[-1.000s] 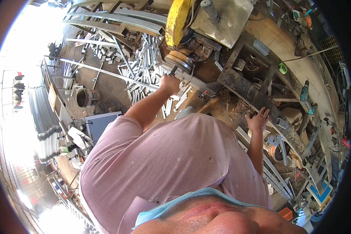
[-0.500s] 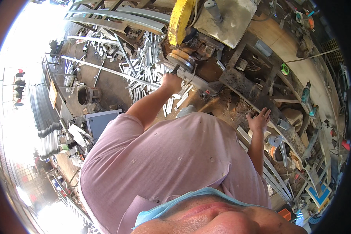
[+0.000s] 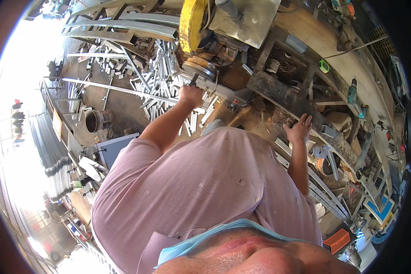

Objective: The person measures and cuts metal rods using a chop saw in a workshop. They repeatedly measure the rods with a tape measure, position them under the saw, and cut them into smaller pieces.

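My left hand (image 3: 190, 97) is closed beside the machine's front, next to a short dark bar (image 3: 194, 79); its fingers hide what they grip. A long, thin metal tube (image 3: 118, 89) runs in from the left and meets this hand's wrist. Just beyond is a cutting machine with a yellow guard (image 3: 190, 27) and a round, layered disc-shaped part (image 3: 199, 67). At the right, my right hand (image 3: 298, 129) has its fingers spread, at the edge of a dark, grimy steel frame (image 3: 275, 90). Nothing shows in it.
Many short offcuts of metal tube (image 3: 162, 68) litter the floor at the left. A bucket (image 3: 98, 121) stands nearer. On the right bench lie a cordless drill (image 3: 352, 93) and a green tape measure (image 3: 324, 66). Long metal profiles (image 3: 141, 23) rest on a rack at far left.
The view has shifted, so the surroundings sit a little further left and up. Both hands keep about the same places: the left closed at the machine, the right spread at the frame.
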A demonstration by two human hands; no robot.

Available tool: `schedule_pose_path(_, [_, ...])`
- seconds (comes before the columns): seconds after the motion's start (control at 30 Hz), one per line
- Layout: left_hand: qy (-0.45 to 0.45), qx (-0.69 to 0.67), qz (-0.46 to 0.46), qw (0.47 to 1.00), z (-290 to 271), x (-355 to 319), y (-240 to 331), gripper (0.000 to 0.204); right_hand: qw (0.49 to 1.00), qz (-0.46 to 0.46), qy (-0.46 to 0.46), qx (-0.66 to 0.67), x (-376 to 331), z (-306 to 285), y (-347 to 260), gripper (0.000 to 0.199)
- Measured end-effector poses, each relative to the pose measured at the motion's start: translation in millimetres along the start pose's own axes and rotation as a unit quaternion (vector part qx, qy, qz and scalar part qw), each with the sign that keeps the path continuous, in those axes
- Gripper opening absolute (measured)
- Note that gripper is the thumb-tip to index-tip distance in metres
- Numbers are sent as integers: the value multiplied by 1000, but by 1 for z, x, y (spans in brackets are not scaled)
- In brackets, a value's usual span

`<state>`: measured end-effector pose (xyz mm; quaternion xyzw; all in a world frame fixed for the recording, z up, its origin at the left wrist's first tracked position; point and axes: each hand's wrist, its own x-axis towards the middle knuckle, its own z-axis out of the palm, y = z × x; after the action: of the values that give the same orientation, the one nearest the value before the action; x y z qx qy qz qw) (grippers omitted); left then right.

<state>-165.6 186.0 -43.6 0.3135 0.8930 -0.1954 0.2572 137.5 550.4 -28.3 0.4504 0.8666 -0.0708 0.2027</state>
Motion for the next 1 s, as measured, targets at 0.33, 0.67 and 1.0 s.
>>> schedule_pose_path(0.33, [-18,6,-8,1000,-7,-3,3,37,1000,0,-6,1,-3,-5,-2,120])
schedule_pose_path(0.67, [-14,4,-10,1000,-9,-5,4,38,1000,6,-16,-6,-2,-5,-3,122])
schedule_pose_path(1.0, [-15,11,-11,1000,-5,-1,4,41,1000,5,-16,-3,-1,-4,-2,122])
